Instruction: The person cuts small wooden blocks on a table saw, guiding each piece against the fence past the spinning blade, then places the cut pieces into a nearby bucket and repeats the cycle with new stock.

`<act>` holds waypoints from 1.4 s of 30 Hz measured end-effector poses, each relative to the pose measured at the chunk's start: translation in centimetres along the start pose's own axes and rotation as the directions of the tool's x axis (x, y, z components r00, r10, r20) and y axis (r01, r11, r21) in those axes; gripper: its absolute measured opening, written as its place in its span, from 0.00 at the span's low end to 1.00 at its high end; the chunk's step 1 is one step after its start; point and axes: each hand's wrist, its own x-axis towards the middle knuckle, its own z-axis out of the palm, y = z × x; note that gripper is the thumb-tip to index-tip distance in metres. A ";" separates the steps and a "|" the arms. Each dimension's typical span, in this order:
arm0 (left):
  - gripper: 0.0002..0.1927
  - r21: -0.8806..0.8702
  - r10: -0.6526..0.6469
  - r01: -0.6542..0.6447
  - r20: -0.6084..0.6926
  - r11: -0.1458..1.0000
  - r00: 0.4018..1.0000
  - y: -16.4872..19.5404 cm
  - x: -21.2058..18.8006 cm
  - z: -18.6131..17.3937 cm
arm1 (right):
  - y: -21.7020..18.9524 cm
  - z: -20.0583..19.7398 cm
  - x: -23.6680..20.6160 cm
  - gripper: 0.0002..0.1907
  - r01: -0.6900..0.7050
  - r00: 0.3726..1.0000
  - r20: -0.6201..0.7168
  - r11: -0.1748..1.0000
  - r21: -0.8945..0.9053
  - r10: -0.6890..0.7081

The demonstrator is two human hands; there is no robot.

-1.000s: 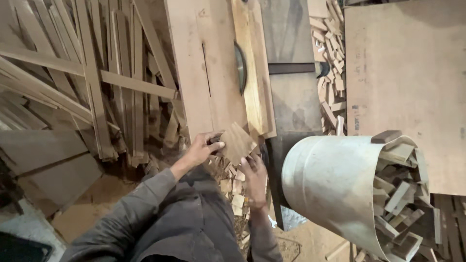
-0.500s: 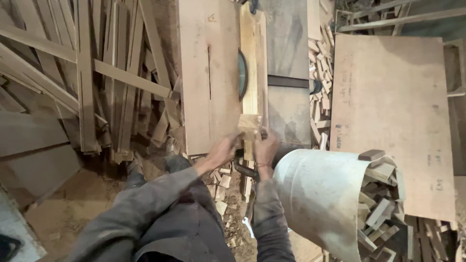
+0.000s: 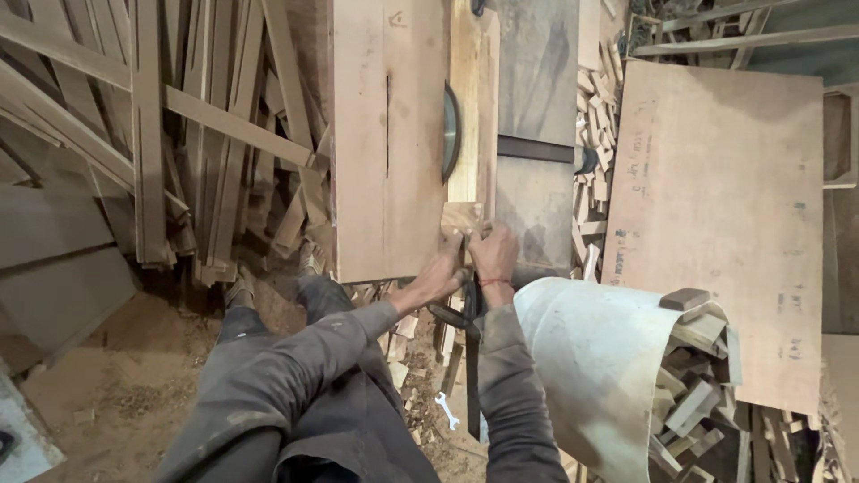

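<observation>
Both hands met at the near edge of the saw table [image 3: 385, 179]. The left hand [image 3: 445, 271] and right hand [image 3: 494, 253] together grasped a small wood block [image 3: 462, 219], fingers closed on its near end, holding it flat on the table in line with the circular saw blade [image 3: 450, 132] (the blade stood just beyond the block). At lower right, a pale metal bin [image 3: 582, 349] lay tilted toward the viewer's right, its mouth packed with short wood offcuts [image 3: 693, 394]. More offcuts were piled beside a large plywood sheet [image 3: 716, 224]. Long wood strips [image 3: 143, 134] leaned at left; a wrench [image 3: 445, 410] lay on the sawdust floor.
</observation>
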 end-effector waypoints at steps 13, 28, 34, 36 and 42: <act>0.46 -0.071 -0.038 0.040 0.032 0.997 0.999 0.5 3.7 -1.8 | -2.3 1.1 6.0 0.13 0.009 0.997 -0.070 0.998 -0.056 -0.013; 0.49 -0.054 -0.102 0.100 -0.035 0.994 0.994 0.6 7.0 -2.1 | -3.6 1.7 8.7 0.14 0.018 0.991 -0.134 0.998 -0.053 -0.025; 0.49 -0.057 -0.048 0.044 -0.072 0.997 0.996 0.9 7.4 -2.4 | -4.2 1.6 9.2 0.14 0.016 0.991 -0.134 0.999 -0.034 -0.020; 0.51 -0.046 -0.077 0.074 -0.067 0.996 0.995 0.4 7.6 -2.2 | -4.3 1.6 9.3 0.16 0.025 0.991 -0.134 0.999 -0.034 -0.029; 0.50 0.016 0.094 -0.092 -0.144 0.996 0.985 -0.5 8.2 -1.9 | -4.5 1.9 9.9 0.15 0.024 0.990 -0.139 0.999 -0.039 -0.029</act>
